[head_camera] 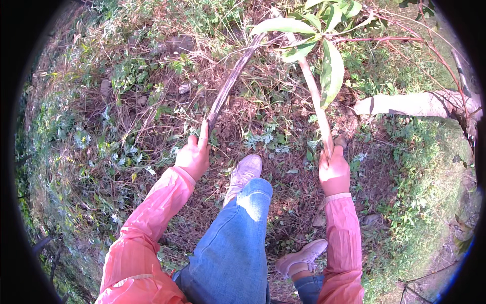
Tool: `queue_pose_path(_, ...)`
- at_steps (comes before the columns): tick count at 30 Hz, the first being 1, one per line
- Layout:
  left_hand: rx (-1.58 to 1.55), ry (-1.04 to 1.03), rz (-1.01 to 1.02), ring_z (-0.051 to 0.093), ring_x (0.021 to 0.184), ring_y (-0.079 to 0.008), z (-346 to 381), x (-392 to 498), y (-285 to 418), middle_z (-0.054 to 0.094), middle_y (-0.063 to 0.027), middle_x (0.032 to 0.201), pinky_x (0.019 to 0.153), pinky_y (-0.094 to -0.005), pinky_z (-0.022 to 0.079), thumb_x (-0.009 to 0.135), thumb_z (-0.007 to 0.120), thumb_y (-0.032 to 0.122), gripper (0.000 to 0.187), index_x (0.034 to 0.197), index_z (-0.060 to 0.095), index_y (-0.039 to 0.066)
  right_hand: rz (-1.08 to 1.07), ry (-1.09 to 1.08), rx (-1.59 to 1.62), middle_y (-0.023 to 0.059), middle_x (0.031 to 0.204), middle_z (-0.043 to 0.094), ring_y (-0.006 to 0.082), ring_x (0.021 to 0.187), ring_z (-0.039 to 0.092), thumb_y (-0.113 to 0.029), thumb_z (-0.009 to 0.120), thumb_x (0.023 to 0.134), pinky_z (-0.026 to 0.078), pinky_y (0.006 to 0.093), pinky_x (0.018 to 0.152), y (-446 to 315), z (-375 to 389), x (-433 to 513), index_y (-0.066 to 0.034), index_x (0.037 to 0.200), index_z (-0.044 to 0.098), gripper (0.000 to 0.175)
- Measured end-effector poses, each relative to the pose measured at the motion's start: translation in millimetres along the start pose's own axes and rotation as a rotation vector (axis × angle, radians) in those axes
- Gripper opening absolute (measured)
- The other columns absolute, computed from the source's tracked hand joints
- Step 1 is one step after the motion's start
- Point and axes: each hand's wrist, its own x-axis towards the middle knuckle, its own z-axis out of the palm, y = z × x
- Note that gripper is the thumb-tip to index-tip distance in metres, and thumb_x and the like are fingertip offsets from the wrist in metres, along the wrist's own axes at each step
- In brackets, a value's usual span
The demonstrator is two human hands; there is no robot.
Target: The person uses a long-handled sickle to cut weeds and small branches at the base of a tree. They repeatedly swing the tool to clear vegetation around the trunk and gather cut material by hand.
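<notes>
My left hand (193, 154) is closed around the near end of a dark, weathered wooden handle (233, 78), with one finger laid along it. On the other side, my right hand (335, 171) grips the end of a paler wooden handle (315, 91). Both handles run away from me and draw closer together towards the top. Their far ends lie partly behind long green leaves (331, 72), so what they join or carry is hidden.
A pale tree trunk (406, 104) stands at the right, with thin reddish branches (436, 53) reaching over the top right. Weeds, dry grass and a few stones (184, 88) cover the ground around my pink shoes (246, 169).
</notes>
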Motion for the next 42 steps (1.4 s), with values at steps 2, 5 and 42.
queue_pose_path(2, 0.130, -0.122, -0.028, 0.063, 0.066, -0.0358, 9.6, 8.8, 9.1, 0.054, -0.0207, 0.092, 0.057, -0.0452, 0.053, 0.085, 0.056, 0.013, 0.079, 0.150, 0.010, 0.012, -0.022, -0.035, -0.165, 0.0224, 0.073, 0.061, 0.0393, 0.064, 0.064, -0.022, 0.058, 0.088, 0.051, 0.0477, 0.054, 22.6, -6.5, 12.4, -0.0031, 0.091, 0.042, 0.025)
queue_pose_path(5, 0.195, -0.234, -0.053, 0.065, 0.067, -0.0338, 25.4, 19.9, 8.8, 0.054, -0.0227, 0.092, 0.058, -0.0427, 0.054, 0.079, 0.056, 0.004, 0.083, 0.149, 0.011, 0.006, 0.070, -0.183, -0.208, 0.0233, 0.073, 0.062, 0.0414, 0.065, 0.064, -0.017, 0.056, 0.089, 0.052, 0.0495, 0.055, 88.0, 3.5, -28.2, -0.0014, 0.093, 0.041, 0.023)
queue_pose_path(42, -0.006, 0.302, 0.180, 0.058, 0.061, -0.0348, -52.2, -20.5, 6.8, 0.055, -0.0195, 0.085, 0.051, -0.0422, 0.047, 0.084, 0.062, 0.007, 0.073, 0.147, 0.026, 0.008, 0.241, -0.446, 0.517, 0.0300, 0.071, 0.060, 0.0465, 0.066, 0.061, -0.018, 0.057, 0.089, 0.048, 0.0512, 0.056, -40.2, 8.8, -145.3, 0.0041, 0.091, 0.041, 0.028)
